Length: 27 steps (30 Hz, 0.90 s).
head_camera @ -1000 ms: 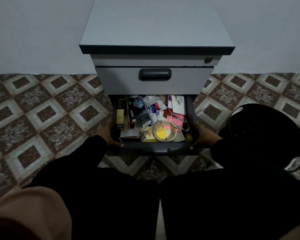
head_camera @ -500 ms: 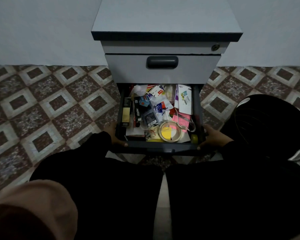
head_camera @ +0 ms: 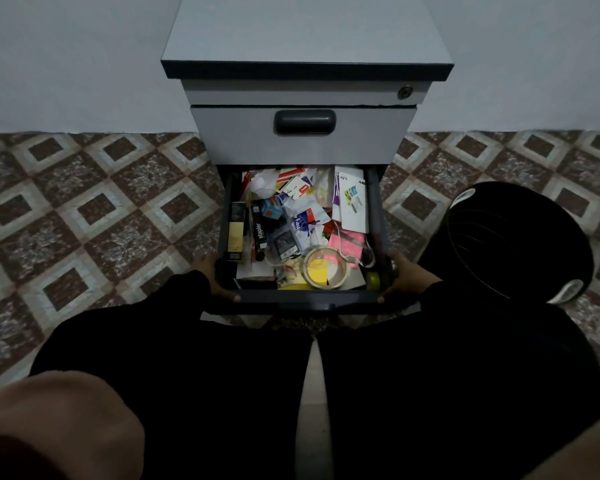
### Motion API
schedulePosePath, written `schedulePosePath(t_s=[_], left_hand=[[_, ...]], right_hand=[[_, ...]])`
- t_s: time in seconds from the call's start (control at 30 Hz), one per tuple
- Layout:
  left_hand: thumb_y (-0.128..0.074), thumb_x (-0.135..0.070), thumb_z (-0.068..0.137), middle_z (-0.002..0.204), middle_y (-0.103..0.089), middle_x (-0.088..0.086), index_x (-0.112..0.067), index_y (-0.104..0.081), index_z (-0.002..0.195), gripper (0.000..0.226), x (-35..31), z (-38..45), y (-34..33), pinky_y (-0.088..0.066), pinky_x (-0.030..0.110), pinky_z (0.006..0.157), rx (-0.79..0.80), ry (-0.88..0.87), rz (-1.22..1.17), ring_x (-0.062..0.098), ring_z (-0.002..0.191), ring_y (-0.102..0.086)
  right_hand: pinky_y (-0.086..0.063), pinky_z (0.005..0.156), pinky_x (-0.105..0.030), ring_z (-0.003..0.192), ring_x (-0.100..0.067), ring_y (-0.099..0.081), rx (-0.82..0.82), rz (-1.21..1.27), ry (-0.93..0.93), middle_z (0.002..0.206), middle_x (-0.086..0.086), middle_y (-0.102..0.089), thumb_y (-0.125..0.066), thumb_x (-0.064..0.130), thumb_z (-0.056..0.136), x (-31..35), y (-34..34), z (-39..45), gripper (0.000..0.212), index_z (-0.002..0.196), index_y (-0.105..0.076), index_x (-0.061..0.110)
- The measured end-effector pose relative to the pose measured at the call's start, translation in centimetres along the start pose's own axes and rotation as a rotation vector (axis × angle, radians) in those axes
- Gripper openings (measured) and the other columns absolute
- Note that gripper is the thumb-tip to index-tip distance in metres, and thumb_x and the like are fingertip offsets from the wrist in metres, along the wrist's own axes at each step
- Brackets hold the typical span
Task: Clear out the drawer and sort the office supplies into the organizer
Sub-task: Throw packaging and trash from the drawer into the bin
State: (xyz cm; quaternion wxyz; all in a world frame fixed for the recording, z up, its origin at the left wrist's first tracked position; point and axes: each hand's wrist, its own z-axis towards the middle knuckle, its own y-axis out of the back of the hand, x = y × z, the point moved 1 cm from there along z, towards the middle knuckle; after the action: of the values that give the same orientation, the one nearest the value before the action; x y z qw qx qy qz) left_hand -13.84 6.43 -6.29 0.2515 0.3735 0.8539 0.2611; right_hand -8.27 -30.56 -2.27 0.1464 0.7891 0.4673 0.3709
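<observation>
A dark drawer (head_camera: 305, 299) stands pulled out of the grey cabinet (head_camera: 305, 39). It is crammed with office supplies: a roll of tape (head_camera: 324, 268), a black stapler box (head_camera: 260, 233), pink sticky notes (head_camera: 347, 242), a long black and yellow box (head_camera: 235, 233), cards and paper scraps. My left hand (head_camera: 219, 282) grips the drawer's front left corner. My right hand (head_camera: 400, 277) grips its front right corner. Black sleeves cover both arms.
A shut drawer with a dark handle (head_camera: 305, 122) sits above the open one. A round black bin (head_camera: 520, 240) stands on the patterned tile floor to the right. A pale wall runs behind the cabinet.
The drawer has come further out of the cabinet, with more of its contents showing. Both hands have kept their hold on its front corners.
</observation>
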Motion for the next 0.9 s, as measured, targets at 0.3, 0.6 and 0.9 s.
schedulePosePath(t_s=[0.3,0.6,0.9], left_hand=[[-0.084,-0.032,0.066,0.15,-0.027,0.015,-0.011,-0.022,0.147,0.104,0.5,-0.1,-0.3,-0.032,0.048,0.109,-0.027,0.002,-0.043,0.035,0.136,-0.031],[-0.08,-0.045,0.067,0.148,-0.03,0.014,-0.014,-0.029,0.145,0.099,-1.6,-1.0,0.6,-0.031,0.04,0.111,-0.074,0.031,0.031,0.031,0.135,-0.033],[-0.077,-0.027,0.076,0.136,-0.049,0.017,-0.002,-0.043,0.136,0.073,-17.4,-3.4,1.2,-0.039,0.03,0.098,-0.224,-0.375,-0.126,0.029,0.123,-0.049]], right_hand=[[-0.039,0.104,-0.035,0.127,-0.031,-0.045,-0.025,0.025,0.007,0.139,-0.017,-0.046,-0.084,-0.001,0.06,-0.3,-0.2,0.4,0.101,0.143,-0.027,0.008],[-0.05,0.071,-0.032,0.118,-0.033,-0.052,-0.008,0.075,0.034,0.134,-0.017,-0.048,-0.078,-0.002,0.067,1.0,1.4,-0.3,0.089,0.141,-0.029,0.009],[-0.038,0.097,-0.029,0.132,-0.027,-0.039,-0.192,0.028,0.114,0.145,-0.014,-0.038,-0.077,0.011,0.075,0.0,10.8,-0.7,0.091,0.147,-0.021,0.011]])
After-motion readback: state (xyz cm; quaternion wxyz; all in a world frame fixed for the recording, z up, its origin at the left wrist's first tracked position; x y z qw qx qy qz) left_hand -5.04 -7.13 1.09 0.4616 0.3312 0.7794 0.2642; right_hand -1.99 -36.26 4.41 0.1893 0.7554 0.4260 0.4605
